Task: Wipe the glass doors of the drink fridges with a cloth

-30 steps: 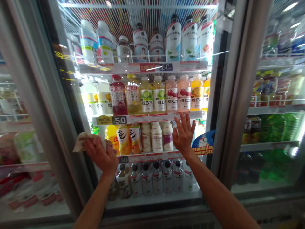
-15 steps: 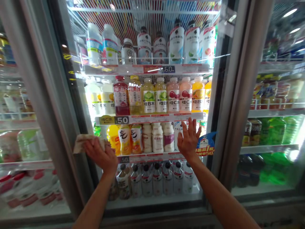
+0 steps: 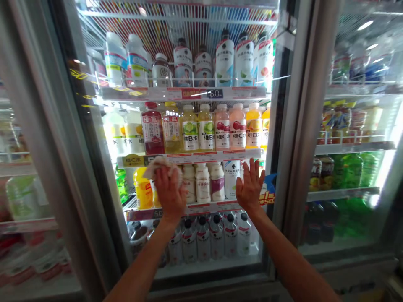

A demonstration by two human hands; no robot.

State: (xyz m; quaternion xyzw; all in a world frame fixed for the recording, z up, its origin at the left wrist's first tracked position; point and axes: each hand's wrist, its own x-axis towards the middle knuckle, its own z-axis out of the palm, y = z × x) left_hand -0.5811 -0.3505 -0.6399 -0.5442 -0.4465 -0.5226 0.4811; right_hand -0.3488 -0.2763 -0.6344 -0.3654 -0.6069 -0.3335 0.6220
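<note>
Evidently the person's left hand [image 3: 171,193] holds a crumpled pale cloth [image 3: 163,165] bunched under its fingers, in front of the left part of the cooler's glass door [image 3: 83,75], across the front edge of the third shelf down. That grip probably lets the fingers back the cloth against the glass. The right hand [image 3: 251,184] is bare and spread wide, palm forward, near the door's right edge, perhaps for support; its contact with the glass cannot be told. A promotional sticker [image 3: 267,191] sits just beside its wrist.

Behind the glass, bottles stand labels outward, likely for reading. The second shelf bears a red drink bottle [image 3: 153,130] towards its left end and pink vitamin-water bottles [image 3: 238,128] towards its right; small creamy-white drink bottles [image 3: 202,184] stand below, and black-capped clear bottles [image 3: 203,239] line the bottom.
</note>
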